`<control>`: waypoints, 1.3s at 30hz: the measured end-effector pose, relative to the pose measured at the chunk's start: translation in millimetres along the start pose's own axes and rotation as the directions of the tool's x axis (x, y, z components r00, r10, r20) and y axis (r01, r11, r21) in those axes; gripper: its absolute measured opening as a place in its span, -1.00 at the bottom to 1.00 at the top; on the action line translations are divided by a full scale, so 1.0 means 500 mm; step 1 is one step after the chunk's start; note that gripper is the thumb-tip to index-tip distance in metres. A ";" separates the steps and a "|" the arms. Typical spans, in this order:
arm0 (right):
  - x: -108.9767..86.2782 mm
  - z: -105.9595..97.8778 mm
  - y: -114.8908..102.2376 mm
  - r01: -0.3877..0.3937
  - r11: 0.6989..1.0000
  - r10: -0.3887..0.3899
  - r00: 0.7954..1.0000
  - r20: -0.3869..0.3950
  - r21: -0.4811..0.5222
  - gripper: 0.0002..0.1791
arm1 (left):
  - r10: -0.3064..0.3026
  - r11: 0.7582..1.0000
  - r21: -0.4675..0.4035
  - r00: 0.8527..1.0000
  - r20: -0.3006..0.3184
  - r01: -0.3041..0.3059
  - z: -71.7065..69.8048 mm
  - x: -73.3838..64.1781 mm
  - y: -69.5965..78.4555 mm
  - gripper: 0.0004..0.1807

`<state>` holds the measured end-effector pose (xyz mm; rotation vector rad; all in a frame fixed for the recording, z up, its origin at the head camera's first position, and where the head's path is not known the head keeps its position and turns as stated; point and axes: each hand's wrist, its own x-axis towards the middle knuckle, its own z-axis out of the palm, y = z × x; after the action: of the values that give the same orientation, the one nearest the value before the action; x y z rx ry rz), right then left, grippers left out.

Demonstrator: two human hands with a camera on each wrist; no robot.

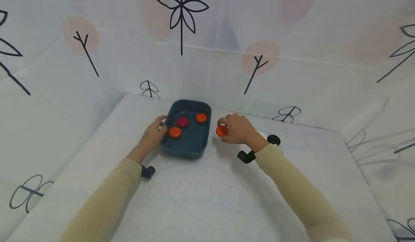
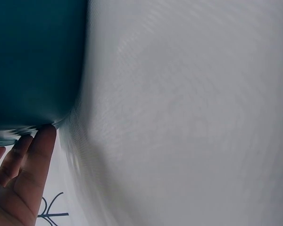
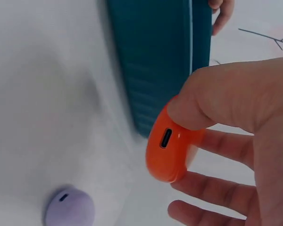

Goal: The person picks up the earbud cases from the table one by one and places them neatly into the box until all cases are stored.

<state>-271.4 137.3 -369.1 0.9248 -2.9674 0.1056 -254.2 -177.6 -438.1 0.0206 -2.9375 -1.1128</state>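
Observation:
My right hand (image 1: 240, 129) pinches an orange rounded case (image 1: 222, 131) between thumb and fingers, just right of a dark blue-teal tray (image 1: 191, 144). A small slot shows on the edge of this orange case (image 3: 164, 146) in the right wrist view. At the tray's left side, my left hand (image 1: 151, 135) touches the outer wall; its fingers (image 2: 40, 153) look fairly straight there. Inside the tray lie an orange case (image 1: 175, 132) at front left, a magenta case (image 1: 182, 122) near the middle and another orange case (image 1: 201, 118) at back right.
A lavender case (image 3: 70, 208) with a similar slot lies on the white-covered table (image 1: 201, 198), below the right hand in its wrist view. Behind the tray rises a white cloth backdrop (image 1: 207, 76) with plant drawings. Black camera parts (image 1: 246, 157) sit at the right wrist.

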 end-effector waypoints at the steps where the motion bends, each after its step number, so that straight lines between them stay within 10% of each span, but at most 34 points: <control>1: -0.004 0.002 0.003 -0.005 1.000 0.005 1.000 0.009 -0.002 -0.58 | 0.001 1.000 0.001 1.000 0.001 -0.001 0.000 0.000 -0.001 -0.45; 39: -0.059 0.063 0.052 -0.222 0.972 0.202 0.955 0.217 0.074 -0.57 | 0.003 1.000 -0.003 1.000 0.007 -0.003 -0.004 -0.003 0.003 -0.43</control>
<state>-262.0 173.1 -403.3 0.6576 -3.2766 0.1704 -252.8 -178.0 -435.6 0.0127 -2.9407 -1.1198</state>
